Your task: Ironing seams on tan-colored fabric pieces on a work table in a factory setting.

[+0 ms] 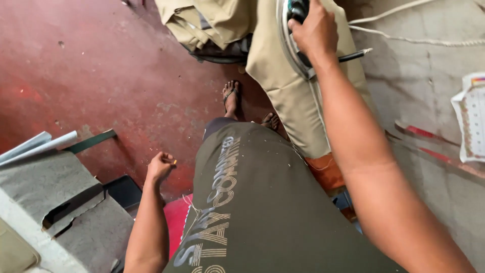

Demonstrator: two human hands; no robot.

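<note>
The iron (298, 30) is cut off by the top edge and mostly covered by the right hand (314, 31); its grip on the handle cannot be made out. The left hand (160, 167) pinches something yellowish, too small to identify. The beige garment (288, 96) runs past the top edge

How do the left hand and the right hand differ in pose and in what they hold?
The right hand is stretched forward and grips the handle of an iron on beige cloth; the left hand hangs low by the hip above the red floor. The right hand wraps something big, the left hand pinches something tiny and yellowish. Both hands are closed and bare.
</note>
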